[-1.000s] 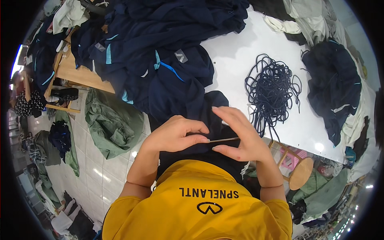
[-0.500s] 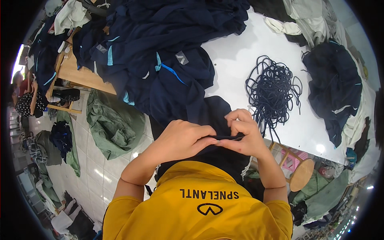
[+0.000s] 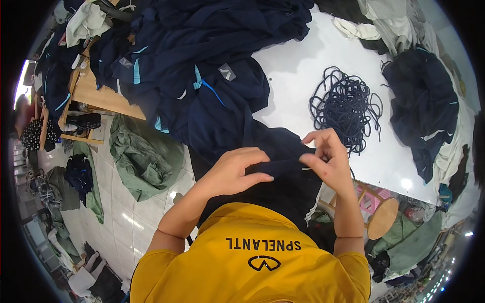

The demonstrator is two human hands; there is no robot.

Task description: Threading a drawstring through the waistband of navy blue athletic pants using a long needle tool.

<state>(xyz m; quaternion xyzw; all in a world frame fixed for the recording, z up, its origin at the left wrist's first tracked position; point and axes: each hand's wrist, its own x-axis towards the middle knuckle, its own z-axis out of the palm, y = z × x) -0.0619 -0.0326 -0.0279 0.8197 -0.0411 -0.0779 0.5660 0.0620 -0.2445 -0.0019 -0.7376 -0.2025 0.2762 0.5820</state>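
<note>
A navy garment [image 3: 283, 144] trails off the table's near edge toward my lap. Its folded edge band [image 3: 283, 166] stretches between my hands. My left hand [image 3: 235, 171] holds the band's left part between thumb and fingers in a loose grip. At the band's right end, my right hand [image 3: 331, 159] pinches the cloth between thumb and forefinger. A thin pale sliver [image 3: 306, 168] shows beside the right thumb; its kind is too small to make out. Just beyond the right hand lies a tangled pile of navy cord [image 3: 346, 108].
A heap of navy garments [image 3: 212, 40] with light-blue trim covers the table's far left. Another navy garment [image 3: 424, 111] lies right on the white table [image 3: 288, 65]. Green cloth [image 3: 144, 156] is on the floor at left. A round wooden stool [image 3: 382, 218] stands right. A person [image 3: 38, 129] is at far left.
My hands, earlier thumb to thumb on the cloth, have moved apart. The right hand has gone right and away from me, and the band between them lies more exposed.
</note>
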